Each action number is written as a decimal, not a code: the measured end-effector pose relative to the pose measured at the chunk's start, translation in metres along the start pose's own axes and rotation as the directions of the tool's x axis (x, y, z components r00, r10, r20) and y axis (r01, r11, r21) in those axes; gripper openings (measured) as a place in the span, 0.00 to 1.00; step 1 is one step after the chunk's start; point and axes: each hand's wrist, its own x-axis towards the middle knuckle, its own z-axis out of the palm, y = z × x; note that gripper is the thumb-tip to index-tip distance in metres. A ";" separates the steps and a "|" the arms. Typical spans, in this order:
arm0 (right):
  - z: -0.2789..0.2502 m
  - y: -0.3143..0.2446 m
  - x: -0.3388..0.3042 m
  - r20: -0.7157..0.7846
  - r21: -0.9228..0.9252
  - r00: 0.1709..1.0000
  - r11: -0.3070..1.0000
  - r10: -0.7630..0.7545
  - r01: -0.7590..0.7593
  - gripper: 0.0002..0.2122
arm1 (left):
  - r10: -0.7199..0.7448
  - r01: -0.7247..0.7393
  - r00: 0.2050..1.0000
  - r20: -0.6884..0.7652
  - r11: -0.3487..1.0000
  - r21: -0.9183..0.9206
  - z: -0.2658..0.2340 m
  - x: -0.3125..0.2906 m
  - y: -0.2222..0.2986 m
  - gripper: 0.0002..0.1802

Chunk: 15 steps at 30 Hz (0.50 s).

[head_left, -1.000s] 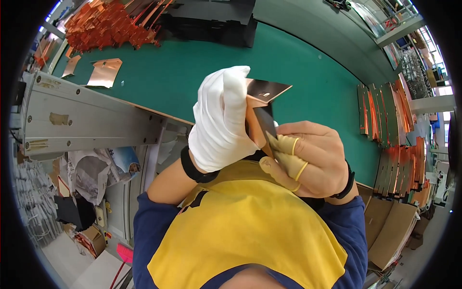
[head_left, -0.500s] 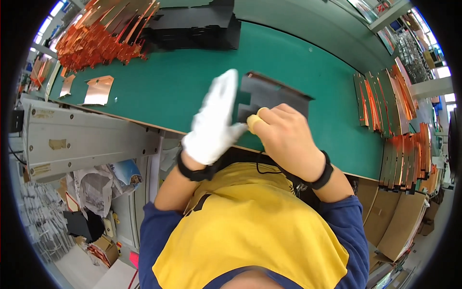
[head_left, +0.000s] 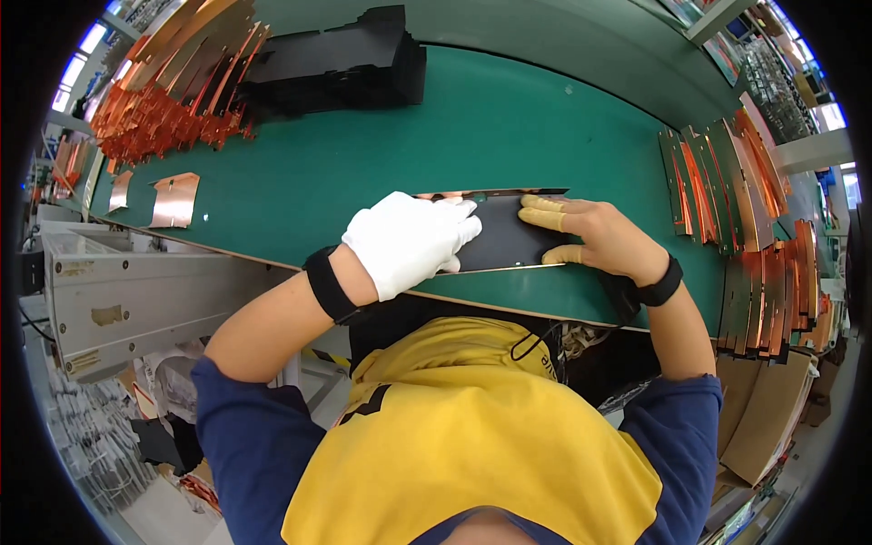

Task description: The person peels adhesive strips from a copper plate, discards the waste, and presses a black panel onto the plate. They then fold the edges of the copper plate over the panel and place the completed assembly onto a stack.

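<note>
Pressing a dark flat sheet onto the green surface between both hands: gloved left hand flat on it, right hand pinning its edge; likely smoothing, next needing even pressure.

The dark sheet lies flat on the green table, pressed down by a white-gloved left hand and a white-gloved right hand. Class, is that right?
Not quite. In the head view the dark sheet lies on the green table under both hands, and the left hand wears a white glove, but the right hand is bare apart from yellow finger cots on its fingertips.
</note>
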 end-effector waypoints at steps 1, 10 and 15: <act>-0.003 0.002 0.004 0.000 -0.004 1.000 1.000 0.003 -0.003 0.24 | -0.001 0.001 0.999 0.043 1.000 0.010 -0.001 0.004 -0.002 0.15; -0.001 -0.001 0.031 0.150 -0.024 0.976 0.986 -0.157 0.162 0.30 | -0.032 0.028 0.994 0.100 0.999 0.041 -0.005 0.019 0.012 0.14; 0.002 0.003 0.021 0.107 0.017 0.983 0.989 -0.149 0.148 0.30 | -0.138 0.141 0.989 -0.061 0.989 0.045 0.011 0.027 0.028 0.12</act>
